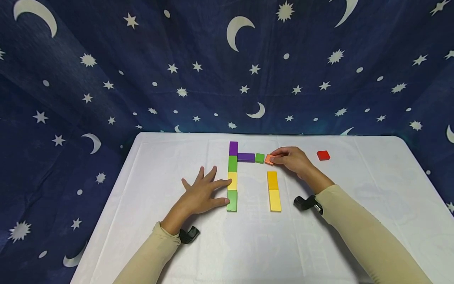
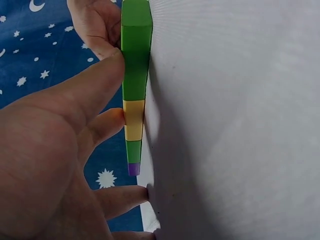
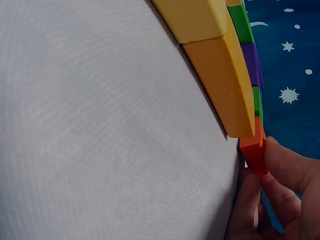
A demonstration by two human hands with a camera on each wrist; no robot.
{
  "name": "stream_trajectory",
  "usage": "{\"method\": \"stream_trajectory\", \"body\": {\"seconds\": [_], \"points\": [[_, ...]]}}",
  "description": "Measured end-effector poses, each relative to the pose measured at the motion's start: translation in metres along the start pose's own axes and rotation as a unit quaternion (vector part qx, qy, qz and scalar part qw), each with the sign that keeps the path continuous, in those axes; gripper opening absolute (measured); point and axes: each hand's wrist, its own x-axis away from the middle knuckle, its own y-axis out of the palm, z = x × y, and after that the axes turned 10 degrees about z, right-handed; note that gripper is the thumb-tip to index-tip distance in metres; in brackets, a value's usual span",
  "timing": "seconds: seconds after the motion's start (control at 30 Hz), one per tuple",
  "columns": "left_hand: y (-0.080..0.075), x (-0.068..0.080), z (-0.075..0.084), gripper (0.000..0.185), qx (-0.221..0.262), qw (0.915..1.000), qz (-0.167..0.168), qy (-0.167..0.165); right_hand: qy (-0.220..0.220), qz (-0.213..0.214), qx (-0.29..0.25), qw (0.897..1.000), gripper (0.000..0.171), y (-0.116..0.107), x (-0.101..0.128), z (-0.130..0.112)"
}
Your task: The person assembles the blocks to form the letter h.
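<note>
My right hand (image 1: 291,161) pinches a small orange block (image 1: 269,159) between thumb and fingers, beside a small green block (image 1: 259,158). Left of that lies a purple block (image 1: 246,157), which meets a column of blocks: purple (image 1: 233,148), green (image 1: 232,163), yellow (image 1: 232,181) and light green (image 1: 232,200). Spread out at the column's left side, my left hand (image 1: 202,195) touches the yellow block with a fingertip and the light green one with the thumb. Nearer than the orange block, an amber block (image 1: 272,180) and a yellow block (image 1: 274,200) lie end to end.
A red block (image 1: 323,155) lies apart at the right rear of the white-covered table (image 1: 372,177). Behind the table hangs a dark blue cloth (image 1: 198,39) with moons and stars. Each wrist wears a small black camera.
</note>
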Motion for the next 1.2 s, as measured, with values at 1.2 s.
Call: {"method": "stream_trajectory", "body": {"seconds": [1.2], "points": [[-0.0022,0.0000,0.0010,0.063,-0.002,1.0000,-0.009,-0.003,0.037,0.008,0.021,0.999,0.029,0.0014,-0.0017,-0.0030]]}}
